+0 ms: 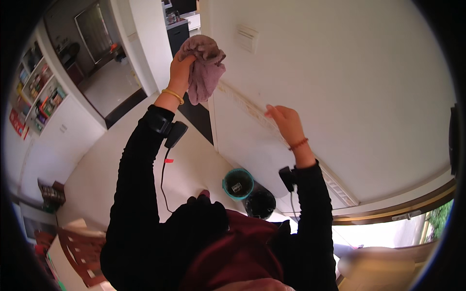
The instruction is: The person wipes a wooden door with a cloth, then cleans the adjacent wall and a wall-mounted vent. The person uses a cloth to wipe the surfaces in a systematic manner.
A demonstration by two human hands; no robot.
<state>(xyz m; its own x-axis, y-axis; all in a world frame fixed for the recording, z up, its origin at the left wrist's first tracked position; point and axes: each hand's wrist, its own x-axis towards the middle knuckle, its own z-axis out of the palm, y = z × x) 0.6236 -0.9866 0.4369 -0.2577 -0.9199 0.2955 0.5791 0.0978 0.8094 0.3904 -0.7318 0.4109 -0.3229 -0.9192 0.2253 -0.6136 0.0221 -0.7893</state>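
My left hand (181,72) is raised at the upper middle, gripping a crumpled mauve cloth (208,75). The cloth's lower end hangs loose beside the near edge of the white wall (340,77). My right hand (290,125) is held up in front of that wall, fingers curled in and nothing seen in them. Whether it touches the wall I cannot tell. A small flat white wall plate (247,38) sits to the right of the cloth. Below the hands, a patterned trim strip (252,110) runs along the wall.
A teal-rimmed bucket (224,185) and a black bin (260,203) stand on the floor against the wall. A brown wooden chair (80,252) is at lower left. Shelves (43,92) line the left side, beside a doorway (104,68). A cable (162,182) hangs along my left arm.
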